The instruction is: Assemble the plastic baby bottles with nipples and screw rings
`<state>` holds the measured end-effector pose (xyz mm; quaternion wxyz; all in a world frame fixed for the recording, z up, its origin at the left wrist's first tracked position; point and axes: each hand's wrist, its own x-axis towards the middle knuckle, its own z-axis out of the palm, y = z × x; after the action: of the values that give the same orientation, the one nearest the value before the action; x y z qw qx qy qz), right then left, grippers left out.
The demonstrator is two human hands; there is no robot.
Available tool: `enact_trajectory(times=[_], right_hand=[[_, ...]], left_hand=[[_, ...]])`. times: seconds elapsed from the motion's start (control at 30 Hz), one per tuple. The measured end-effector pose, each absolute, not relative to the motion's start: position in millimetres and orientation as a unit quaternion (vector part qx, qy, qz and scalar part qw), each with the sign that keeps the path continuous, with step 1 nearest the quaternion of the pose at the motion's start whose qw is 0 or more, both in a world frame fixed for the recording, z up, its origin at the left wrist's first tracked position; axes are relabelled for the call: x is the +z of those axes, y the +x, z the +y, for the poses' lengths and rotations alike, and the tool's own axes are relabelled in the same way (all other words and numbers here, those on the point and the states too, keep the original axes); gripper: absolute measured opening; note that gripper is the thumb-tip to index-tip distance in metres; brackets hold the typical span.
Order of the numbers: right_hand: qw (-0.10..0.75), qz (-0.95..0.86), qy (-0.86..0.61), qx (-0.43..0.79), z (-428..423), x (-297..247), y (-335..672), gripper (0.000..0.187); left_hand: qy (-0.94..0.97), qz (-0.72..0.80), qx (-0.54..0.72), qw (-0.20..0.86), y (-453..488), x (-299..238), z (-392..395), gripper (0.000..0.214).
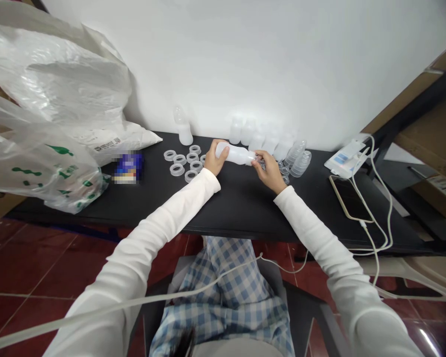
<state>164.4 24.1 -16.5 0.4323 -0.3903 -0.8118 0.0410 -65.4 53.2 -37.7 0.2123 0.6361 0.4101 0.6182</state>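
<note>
White bottle (238, 154) held above black table (241, 210), left hand (213, 161) clasped on one end, right hand (270, 173) pinching the other, translucent rings (176, 173) left, bottle row (258, 142) behind, clear caps (300, 166) and cabled smartphone (349, 193) right, plastic bags (78, 74) far left.

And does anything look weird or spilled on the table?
The blue packet beside the green-printed bag looks odd: it's blurred into little squares. I see nothing spilled, and the held bottle looks undamaged.
</note>
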Motion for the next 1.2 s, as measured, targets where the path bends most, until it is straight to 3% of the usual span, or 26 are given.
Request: enact_trajectory(times=[0.2,0.47,0.6,0.8,1.0,1.1,1.2], right_hand=[[0.438,-0.799,-0.404,0.084,24,-14,165,0.061],[0.456,-0.793,-0.395,0.082,22,-9,166,0.051],[0.449,-0.775,-0.437,0.083,22,-4,173,0.059],[0.450,-0.752,-0.448,0.179,17,3,175,0.063],[0.444,-0.744,-0.437,0.239,18,5,177,0.063],[0.418,-0.774,-0.449,0.156,20,8,182,0.061],[0.424,-0.749,-0.508,-0.028,23,14,195,0.055]], left_hand=[[0.692,0.346,0.623,0.113,-69,-30,49,0.069],[0.666,0.360,0.610,0.234,-58,-44,57,0.060],[0.733,0.311,0.588,0.145,-59,-37,51,0.061],[0.793,0.234,0.562,0.026,-62,-26,46,0.046],[0.792,0.211,0.573,-0.027,-61,-26,46,0.044],[0.770,0.256,0.584,0.013,-59,-26,41,0.048],[0.726,0.328,0.597,0.091,-59,-26,39,0.051]])
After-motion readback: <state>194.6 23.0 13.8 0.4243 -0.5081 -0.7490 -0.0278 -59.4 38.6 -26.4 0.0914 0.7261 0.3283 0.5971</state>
